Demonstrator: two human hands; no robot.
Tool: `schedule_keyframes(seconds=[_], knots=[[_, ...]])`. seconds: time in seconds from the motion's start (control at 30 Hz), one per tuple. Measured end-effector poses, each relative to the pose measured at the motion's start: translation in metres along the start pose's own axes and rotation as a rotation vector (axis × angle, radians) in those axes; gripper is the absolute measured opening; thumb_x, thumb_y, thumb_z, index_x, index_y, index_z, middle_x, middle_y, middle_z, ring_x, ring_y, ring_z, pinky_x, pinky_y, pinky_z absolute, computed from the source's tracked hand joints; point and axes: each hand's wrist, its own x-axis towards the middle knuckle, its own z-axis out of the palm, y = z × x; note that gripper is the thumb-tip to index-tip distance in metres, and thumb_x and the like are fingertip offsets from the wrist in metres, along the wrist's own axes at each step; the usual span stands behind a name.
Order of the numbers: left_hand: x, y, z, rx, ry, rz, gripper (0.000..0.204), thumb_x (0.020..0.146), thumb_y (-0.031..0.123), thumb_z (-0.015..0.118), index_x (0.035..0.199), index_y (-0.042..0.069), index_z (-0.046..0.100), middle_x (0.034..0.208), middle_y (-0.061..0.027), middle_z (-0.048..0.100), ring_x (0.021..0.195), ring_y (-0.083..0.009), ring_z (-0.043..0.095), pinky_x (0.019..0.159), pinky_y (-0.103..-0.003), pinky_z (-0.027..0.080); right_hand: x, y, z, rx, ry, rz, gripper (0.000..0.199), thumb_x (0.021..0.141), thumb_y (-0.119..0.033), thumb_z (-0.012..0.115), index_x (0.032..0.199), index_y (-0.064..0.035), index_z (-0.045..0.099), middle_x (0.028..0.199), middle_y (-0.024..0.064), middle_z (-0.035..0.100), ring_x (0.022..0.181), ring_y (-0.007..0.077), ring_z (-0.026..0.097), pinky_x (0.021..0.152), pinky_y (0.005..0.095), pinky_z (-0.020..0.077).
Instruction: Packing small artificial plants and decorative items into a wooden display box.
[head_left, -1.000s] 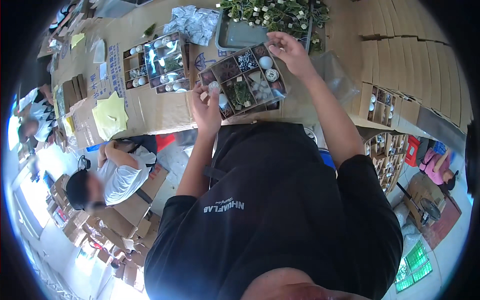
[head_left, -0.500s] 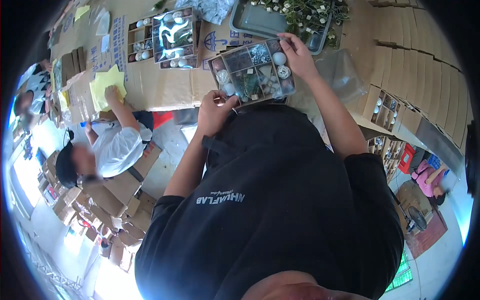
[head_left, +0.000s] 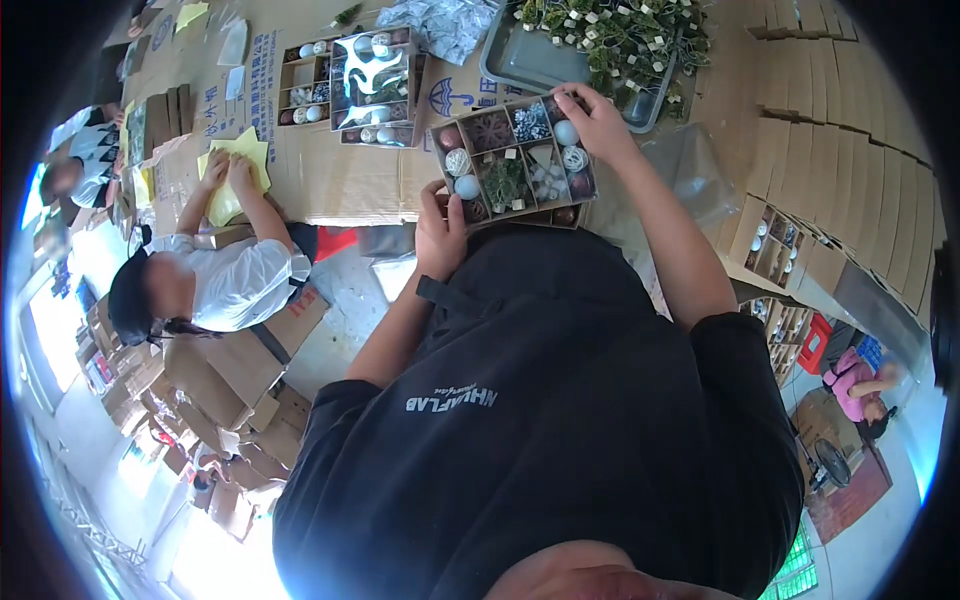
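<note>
A shallow divided box is tilted between my two hands at the table's near edge. Its compartments hold white, blue and brown balls, brown and frosted pieces, white bits and a green sprig. My left hand grips the lower left corner, thumb against the side. At the upper right corner my right hand has its fingers curled over the rim. Part of another divided box shows beneath, mostly hidden.
Filled boxes stand at the back left, one under shiny clear film. A grey tray of green sprigs sits behind my right hand, near a clear plastic bag. Cardboard stacks line the right. A co-worker handles yellow paper.
The held box has tipped, so its contents show more plainly with less sheen. My left hand has shifted round its corner. The co-worker's two hands are now together on the yellow paper.
</note>
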Motion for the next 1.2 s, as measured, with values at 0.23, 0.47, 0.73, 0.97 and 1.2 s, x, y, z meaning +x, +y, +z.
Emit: schedule_keyframes(seconds=[0.23, 0.47, 0.73, 0.97, 1.2], knots=[[0.055, 0.027, -0.011, 0.205, 0.006, -0.014, 0.053, 0.09, 0.034, 0.061, 0.121, -0.005, 0.044, 0.083, -0.0211, 0.065, 0.077, -0.0353, 0.065, 0.07, -0.043, 0.05, -0.004, 0.001, -0.001, -0.06, -0.035, -0.042, 0.03, 0.096, -0.029, 0.052, 0.107, -0.0035, 0.062, 0.099, 0.0125, 0.064, 0.093, 0.025, 0.06, 0.084, 0.0322, 0.045], [0.124, -0.024, -0.011, -0.591, -0.155, -0.072, 0.057, 0.083, 0.014, 0.073, 0.128, -0.009, 0.046, 0.1, -0.0081, 0.066, 0.086, -0.01, 0.061, 0.077, -0.023, 0.049, -0.013, 0.001, 0.004, -0.058, -0.076, -0.087, 0.025, 0.098, -0.02, 0.05, 0.11, -0.0021, 0.062, 0.101, 0.0073, 0.061, 0.094, 0.0166, 0.056, 0.087, 0.0279, 0.0425], [0.127, 0.009, -0.023, -0.077, -0.172, -0.165, 0.057, 0.092, 0.051, 0.053, 0.099, -0.005, 0.066, 0.088, -0.0163, 0.068, 0.084, -0.0234, 0.064, 0.077, -0.037, 0.048, -0.005, -0.002, 0.014, -0.031, -0.102, -0.004, 0.031, 0.098, -0.028, 0.05, 0.11, -0.002, 0.063, 0.1, 0.0106, 0.063, 0.094, 0.0191, 0.058, 0.086, 0.0281, 0.0435], [0.112, 0.016, -0.039, 0.056, 0.266, -0.06, 0.06, 0.098, 0.051, 0.033, 0.106, 0.0, 0.063, 0.104, -0.0256, 0.064, 0.101, -0.0425, 0.06, 0.086, -0.046, 0.046, 0.043, -0.067, 0.037, -0.097, 0.144, 0.136, 0.059, 0.09, -0.054, 0.054, 0.103, 0.0022, 0.063, 0.098, 0.021, 0.067, 0.093, 0.0315, 0.065, 0.082, 0.0396, 0.0492], [0.214, -0.074, -0.096, -0.335, 0.671, -0.471, 0.074, 0.095, 0.058, 0.036, 0.107, -0.011, 0.059, 0.1, -0.0243, 0.065, 0.096, -0.0353, 0.062, 0.084, -0.042, 0.047, 0.154, -0.099, 0.089, -0.532, -0.051, 0.074, 0.05, 0.086, -0.045, 0.06, 0.107, -0.0004, 0.063, 0.107, 0.0226, 0.065, 0.094, 0.0384, 0.064, 0.083, 0.0441, 0.0509]])
